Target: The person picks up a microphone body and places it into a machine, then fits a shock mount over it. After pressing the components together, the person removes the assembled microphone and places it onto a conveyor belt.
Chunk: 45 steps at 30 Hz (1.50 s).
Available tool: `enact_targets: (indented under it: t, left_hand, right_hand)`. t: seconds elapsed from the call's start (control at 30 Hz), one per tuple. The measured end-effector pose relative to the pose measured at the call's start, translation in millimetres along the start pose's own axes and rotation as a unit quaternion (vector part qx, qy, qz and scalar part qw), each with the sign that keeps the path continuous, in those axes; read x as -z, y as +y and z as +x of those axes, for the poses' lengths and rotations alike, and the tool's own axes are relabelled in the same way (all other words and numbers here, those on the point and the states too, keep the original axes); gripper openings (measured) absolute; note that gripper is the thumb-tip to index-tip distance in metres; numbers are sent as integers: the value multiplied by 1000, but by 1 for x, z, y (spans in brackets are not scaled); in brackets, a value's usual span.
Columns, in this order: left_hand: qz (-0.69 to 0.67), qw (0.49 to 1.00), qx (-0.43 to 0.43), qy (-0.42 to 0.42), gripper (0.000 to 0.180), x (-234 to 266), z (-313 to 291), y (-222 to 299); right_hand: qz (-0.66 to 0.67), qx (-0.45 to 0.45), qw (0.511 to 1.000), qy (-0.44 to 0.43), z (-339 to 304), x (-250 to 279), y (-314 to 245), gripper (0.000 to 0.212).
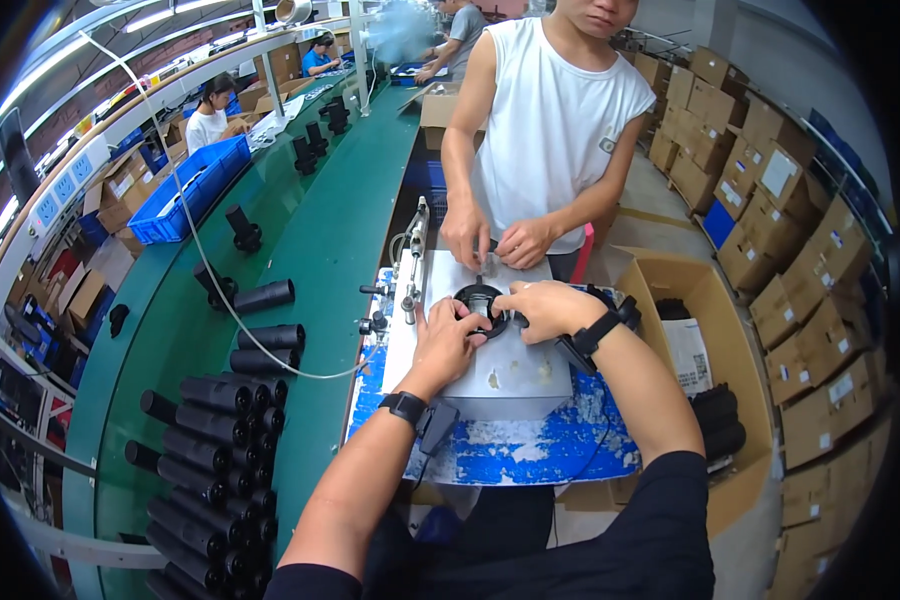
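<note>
A black round part with a ring-like rim lies on the silver metal block before me. My left hand is at its near left side, with curled fingers pressed on the rim. From the right, my right hand has its bent fingers closed at the part's right edge. Fingers hide much of the part, and its middle looks paler. Just beyond, a co-worker's two hands pinch a small dark piece at the block's far edge.
The block stands on a worn blue table. A metal clamp fixture with a pale hose rises at its left. Black tubes are piled on the green belt. An open cardboard box holding black parts stands right; stacked cartons line the wall.
</note>
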<state>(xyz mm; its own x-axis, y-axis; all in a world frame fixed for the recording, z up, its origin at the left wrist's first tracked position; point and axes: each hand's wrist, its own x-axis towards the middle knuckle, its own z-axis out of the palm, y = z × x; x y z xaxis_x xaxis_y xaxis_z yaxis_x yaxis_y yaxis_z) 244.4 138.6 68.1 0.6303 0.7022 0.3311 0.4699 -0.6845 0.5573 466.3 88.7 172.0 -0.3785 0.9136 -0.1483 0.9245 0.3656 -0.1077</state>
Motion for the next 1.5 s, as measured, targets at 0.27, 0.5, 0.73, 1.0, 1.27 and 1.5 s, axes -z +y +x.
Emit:
enact_targets:
  t: [0.27, 0.5, 0.73, 1.0, 1.27, 1.5]
  left_hand:
    - [-3, 1000, 7, -2, 21, -1, 3, 3]
    - [14, 1000, -16, 14, 33, 4, -4, 4]
    - [-102, 992, -22, 69, 68, 5, -4, -3]
    - [-2, 998, -50, 24, 76, 14, 16, -1]
    - [100, 978, -180, 17, 43, 55, -37, -7]
    - [79, 976, -197, -52, 35, 60, -3, 1]
  right_hand:
    - [60, 37, 997, -12, -1, -2, 21, 51]
    - [-40, -34, 997, 57, -33, -26, -9, 62]
    - [18, -138, 986, 94, -41, -32, -23, 69]
    - [20, -142, 987, 67, -27, -28, 0, 70]
    - [-146, -177, 956, 181, -47, -59, -10, 54]
    - [-296, -124, 932, 168, -6, -42, -14, 55]
